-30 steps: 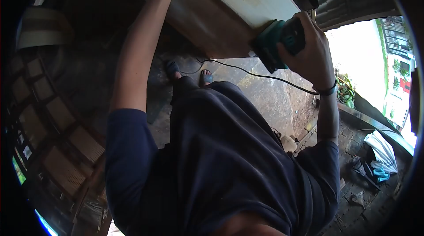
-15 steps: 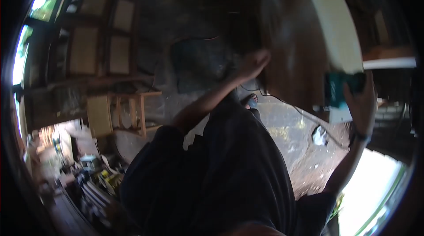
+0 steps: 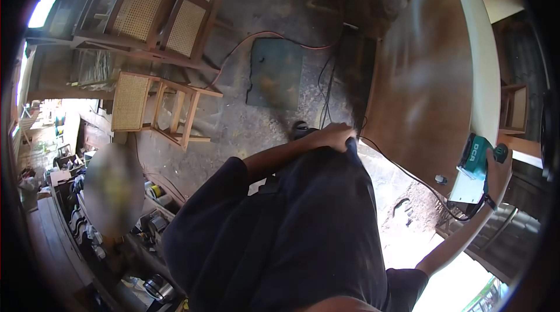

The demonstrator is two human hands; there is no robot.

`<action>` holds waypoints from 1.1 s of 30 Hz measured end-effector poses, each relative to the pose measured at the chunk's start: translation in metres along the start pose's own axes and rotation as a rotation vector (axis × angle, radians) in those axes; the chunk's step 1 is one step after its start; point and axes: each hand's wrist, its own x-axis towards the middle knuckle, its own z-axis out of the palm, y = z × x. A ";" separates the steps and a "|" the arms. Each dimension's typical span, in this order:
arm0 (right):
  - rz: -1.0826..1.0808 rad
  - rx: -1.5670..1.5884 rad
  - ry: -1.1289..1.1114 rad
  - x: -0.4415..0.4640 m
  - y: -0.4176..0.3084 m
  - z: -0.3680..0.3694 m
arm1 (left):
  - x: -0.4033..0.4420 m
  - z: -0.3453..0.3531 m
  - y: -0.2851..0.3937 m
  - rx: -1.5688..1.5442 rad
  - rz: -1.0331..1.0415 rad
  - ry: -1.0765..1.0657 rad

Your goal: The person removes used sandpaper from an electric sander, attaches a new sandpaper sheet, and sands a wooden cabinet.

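My right hand (image 3: 499,172) is wrapped round the rear of a teal corded power tool (image 3: 475,159) marked DCA. The tool rests at the near end of a long wooden panel (image 3: 420,72), on its pale edge strip (image 3: 487,49). A dark band circles the right wrist. My left hand (image 3: 339,137) is closed in front of my body, with the dark garment (image 3: 326,207) drawn up to a point at its fingers. From the tool a black cord (image 3: 402,169) runs left across the panel's near end.
Chairs with woven cane panels (image 3: 140,5) stand at upper left, near a small wooden chair frame (image 3: 185,113). A dark mat (image 3: 274,72) lies on the floor, with an orange cable (image 3: 233,49) beside it. Tools and clutter fill a bench (image 3: 151,218) at lower left.
My left hand has come back toward my body and closed at the garment. My right hand and the tool appear lower and farther right. The view has shifted and become sharper.
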 end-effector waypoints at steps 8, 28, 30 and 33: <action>0.062 -0.034 0.041 0.014 0.081 0.013 | -0.124 -0.179 0.093 0.158 0.403 1.087; -0.624 0.599 -0.747 -0.424 -0.380 0.148 | -0.292 -0.189 0.159 -0.206 0.727 1.268; -0.590 0.592 -0.735 -0.413 -0.390 0.152 | -0.294 -0.189 0.154 -0.231 0.725 1.239; -0.562 0.579 -0.705 -0.403 -0.390 0.166 | -0.292 -0.191 0.149 -0.262 0.703 1.211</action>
